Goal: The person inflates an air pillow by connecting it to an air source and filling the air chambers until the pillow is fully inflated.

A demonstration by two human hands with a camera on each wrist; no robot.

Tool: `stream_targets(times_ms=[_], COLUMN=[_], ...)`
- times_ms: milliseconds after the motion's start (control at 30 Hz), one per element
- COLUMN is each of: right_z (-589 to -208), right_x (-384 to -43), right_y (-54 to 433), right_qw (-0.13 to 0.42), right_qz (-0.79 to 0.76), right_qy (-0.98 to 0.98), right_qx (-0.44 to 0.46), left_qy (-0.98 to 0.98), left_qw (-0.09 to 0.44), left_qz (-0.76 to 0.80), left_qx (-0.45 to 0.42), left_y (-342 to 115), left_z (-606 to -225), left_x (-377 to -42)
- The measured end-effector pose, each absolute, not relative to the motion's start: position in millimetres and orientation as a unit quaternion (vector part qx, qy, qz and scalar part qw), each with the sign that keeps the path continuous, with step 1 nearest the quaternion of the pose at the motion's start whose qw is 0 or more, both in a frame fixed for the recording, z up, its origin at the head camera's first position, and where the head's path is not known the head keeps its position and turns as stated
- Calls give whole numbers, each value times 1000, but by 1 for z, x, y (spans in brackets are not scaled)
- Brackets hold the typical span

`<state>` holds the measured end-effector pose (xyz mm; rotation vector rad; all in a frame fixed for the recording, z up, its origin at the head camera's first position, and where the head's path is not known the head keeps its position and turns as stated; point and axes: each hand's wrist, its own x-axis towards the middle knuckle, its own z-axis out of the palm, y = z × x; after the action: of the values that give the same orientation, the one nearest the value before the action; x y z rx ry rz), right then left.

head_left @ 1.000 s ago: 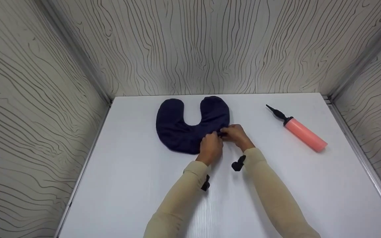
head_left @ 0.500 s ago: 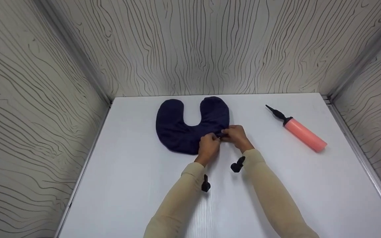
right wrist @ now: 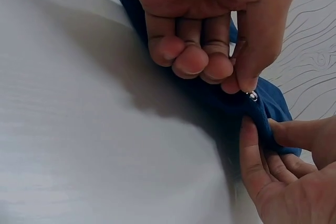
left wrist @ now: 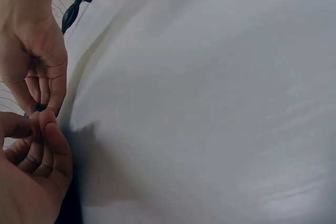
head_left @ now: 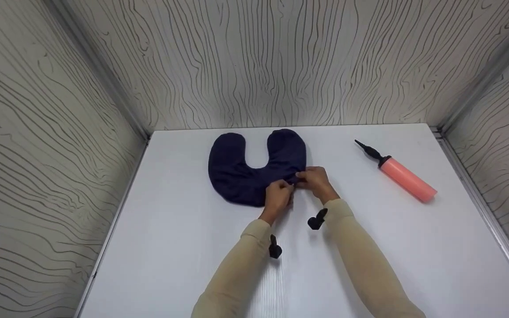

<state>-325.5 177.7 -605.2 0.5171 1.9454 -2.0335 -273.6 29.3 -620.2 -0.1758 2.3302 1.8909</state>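
A dark blue U-shaped neck pillow (head_left: 245, 183) lies flat and limp on the white table, its opening facing the back wall. At its lower right edge both hands work close together. My left hand (head_left: 277, 198) pinches a zipper pull between thumb and forefinger; the small metal zipper slider (right wrist: 253, 96) shows just beyond the fingertips in the right wrist view. My right hand (head_left: 316, 182) pinches the pillow's edge beside it, thumb on top and fingers beneath. The zipper pull itself is mostly hidden by the left fingers.
A hand pump (head_left: 407, 180) with a pink barrel and black nozzle lies at the right of the table (head_left: 170, 247). Wood-grain patterned walls (head_left: 254, 62) enclose the table at the back and both sides. A black wrist mount hangs under each sleeve.
My left hand has slid slightly left and down along the pillow's edge, away from the right hand. The right hand has hardly moved; the pillow and hand pump stay in place.
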Motion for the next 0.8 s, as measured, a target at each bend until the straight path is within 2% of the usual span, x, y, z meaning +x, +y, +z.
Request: stream_targets(times_ms=[800], right_z=[-608], right_x=[-332], right_y=[180], right_qw=[79], right_qz=[-711], right_qy=[669], right_qx=[203], left_qy=[781], left_qw=[26], left_qz=[623], left_qx=[-34], left_y=[13], left_z=[-628], left_x=[-255])
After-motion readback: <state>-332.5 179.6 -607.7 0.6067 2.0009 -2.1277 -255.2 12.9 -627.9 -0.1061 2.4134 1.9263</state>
